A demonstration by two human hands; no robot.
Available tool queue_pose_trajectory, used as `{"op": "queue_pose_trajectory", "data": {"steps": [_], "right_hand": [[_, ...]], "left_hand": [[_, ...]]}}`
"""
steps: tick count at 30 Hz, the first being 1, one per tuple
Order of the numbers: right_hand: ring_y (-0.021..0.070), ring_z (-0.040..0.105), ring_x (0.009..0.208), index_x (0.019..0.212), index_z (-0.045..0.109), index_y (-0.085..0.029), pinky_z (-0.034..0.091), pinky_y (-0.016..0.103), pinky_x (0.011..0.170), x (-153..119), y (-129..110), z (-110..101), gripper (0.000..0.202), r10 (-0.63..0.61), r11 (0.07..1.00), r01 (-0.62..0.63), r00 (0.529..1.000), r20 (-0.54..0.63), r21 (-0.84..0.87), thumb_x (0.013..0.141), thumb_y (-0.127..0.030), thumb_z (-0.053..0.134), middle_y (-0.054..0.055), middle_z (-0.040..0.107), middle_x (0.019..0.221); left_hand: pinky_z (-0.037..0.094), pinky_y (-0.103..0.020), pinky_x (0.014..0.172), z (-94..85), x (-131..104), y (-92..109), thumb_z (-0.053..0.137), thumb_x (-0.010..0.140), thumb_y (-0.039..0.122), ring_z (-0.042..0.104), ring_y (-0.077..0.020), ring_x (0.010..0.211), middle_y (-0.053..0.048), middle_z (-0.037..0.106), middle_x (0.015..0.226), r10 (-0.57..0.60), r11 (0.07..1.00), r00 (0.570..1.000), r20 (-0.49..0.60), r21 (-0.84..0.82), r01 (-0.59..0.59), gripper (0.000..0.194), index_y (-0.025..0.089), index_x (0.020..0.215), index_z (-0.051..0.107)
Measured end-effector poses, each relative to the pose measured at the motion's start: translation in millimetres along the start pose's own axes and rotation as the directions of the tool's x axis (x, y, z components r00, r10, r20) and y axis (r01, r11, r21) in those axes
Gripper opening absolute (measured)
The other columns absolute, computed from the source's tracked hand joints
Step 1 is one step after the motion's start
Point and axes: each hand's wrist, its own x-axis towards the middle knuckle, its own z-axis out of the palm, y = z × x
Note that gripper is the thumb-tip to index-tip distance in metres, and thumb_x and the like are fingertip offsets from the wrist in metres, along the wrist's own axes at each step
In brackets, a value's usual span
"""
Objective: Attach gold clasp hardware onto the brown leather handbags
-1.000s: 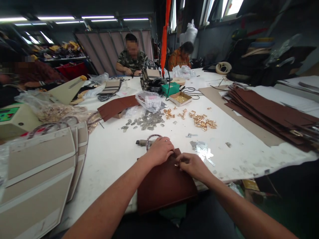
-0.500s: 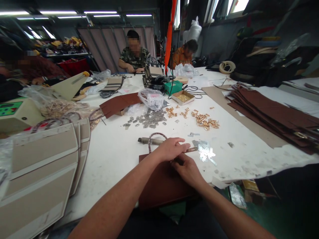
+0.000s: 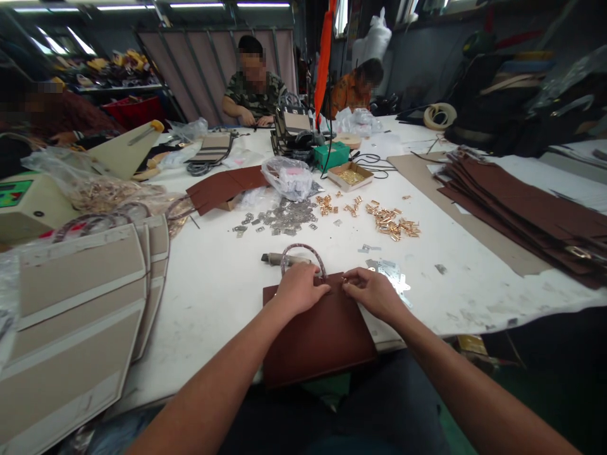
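Note:
A brown leather bag panel [image 3: 317,341] lies at the table's front edge, its lower part reaching over my lap. A patterned loop handle [image 3: 303,246] stands up from its top edge. My left hand [image 3: 300,289] is closed on that top edge beside the handle, thumb on the front face. At the panel's upper right corner my right hand [image 3: 372,292] pinches a small gold-coloured fitting [image 3: 344,280], mostly hidden by the fingertips. Behind the handle lies a wrapped, dark-tipped hand tool [image 3: 275,258]. Flat silver metal plates [image 3: 391,270] lie just beyond my right hand.
Loose grey plates [image 3: 289,218] and gold fittings [image 3: 393,224] are spread mid-table, near an open box [image 3: 351,176]. Beige panels with handles [image 3: 80,297] lean at left; brown panels [image 3: 521,215] are stacked at right. Several people work around the table.
My hands have drawn apart: the left moved left to the handle's base, and the right moved up to the panel's top right corner. The view has shifted slightly, showing more of the panel.

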Motion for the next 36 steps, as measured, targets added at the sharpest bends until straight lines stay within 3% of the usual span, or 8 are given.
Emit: {"op": "queue_pose_trajectory", "data": {"steps": [7, 13, 18, 24, 30, 36], "right_hand": [[0.0198, 0.068, 0.079, 0.105, 0.078, -0.027, 0.053, 0.032, 0.072, -12, -6, -4, 0.025, -0.097, 0.995, 0.097, 0.995, 0.006, 0.007, 0.086, -0.036, 0.065, 0.0, 0.076, 0.089], [0.0219, 0.069, 0.086, 0.104, 0.076, -0.028, 0.055, 0.034, 0.077, -30, -17, -9, 0.021, -0.158, 0.987, 0.16, 0.985, -0.063, 0.033, 0.089, -0.036, 0.065, 0.002, 0.077, 0.097], [0.0204, 0.069, 0.081, 0.104, 0.075, -0.027, 0.054, 0.033, 0.077, -41, -23, -12, 0.018, -0.244, 0.97, 0.244, 0.962, -0.122, -0.018, 0.09, -0.031, 0.064, 0.001, 0.075, 0.092], [0.0205, 0.069, 0.082, 0.103, 0.073, -0.027, 0.054, 0.033, 0.078, -47, -27, -12, 0.017, -0.298, 0.952, 0.286, 0.947, -0.122, -0.108, 0.091, -0.027, 0.062, 0.002, 0.075, 0.092], [0.0201, 0.068, 0.076, 0.102, 0.075, -0.026, 0.053, 0.031, 0.073, -50, -30, -9, 0.017, -0.257, 0.962, 0.235, 0.95, -0.177, -0.136, 0.09, -0.027, 0.062, 0.002, 0.075, 0.086], [0.0187, 0.068, 0.075, 0.101, 0.074, -0.025, 0.05, 0.03, 0.07, -52, -34, -11, 0.016, -0.252, 0.958, 0.222, 0.954, -0.16, -0.184, 0.09, -0.024, 0.063, 0.001, 0.074, 0.085]], "left_hand": [[0.044, -0.029, 0.065, -10.7, 13, 0, 0.071, 0.08, 0.044, 0.066, -0.0219, 0.076, -0.006, 0.073, 0.084, -0.002, 0.981, 0.984, 0.176, -0.192, 0.036, 0.027, 0.018, 0.086, 0.073], [0.043, -0.029, 0.064, -26.6, 8, 2, 0.069, 0.078, 0.037, 0.066, -0.0215, 0.075, -0.003, 0.073, 0.08, 0.057, 0.892, 0.965, 0.256, -0.447, 0.066, 0.022, 0.017, 0.083, 0.073], [0.043, -0.028, 0.068, -41.3, 6, 14, 0.066, 0.079, 0.032, 0.066, -0.0196, 0.074, -0.001, 0.074, 0.079, 0.114, 0.883, 0.946, 0.305, -0.468, 0.044, 0.016, 0.017, 0.081, 0.073], [0.042, -0.027, 0.065, -46.2, 1, 25, 0.065, 0.078, 0.03, 0.063, -0.0174, 0.069, 0.001, 0.072, 0.075, 0.107, 0.902, 0.947, 0.303, -0.429, 0.035, 0.016, 0.017, 0.08, 0.073], [0.042, -0.028, 0.066, -48.1, -3, 31, 0.066, 0.08, 0.034, 0.064, -0.0188, 0.072, 0.0, 0.073, 0.076, 0.103, 0.922, 0.948, 0.3, -0.386, 0.022, 0.02, 0.017, 0.081, 0.075], [0.043, -0.028, 0.067, -49.0, -4, 37, 0.067, 0.081, 0.035, 0.066, -0.0193, 0.074, 0.0, 0.073, 0.078, 0.133, 0.914, 0.936, 0.327, -0.406, 0.011, 0.019, 0.018, 0.084, 0.075]]}}
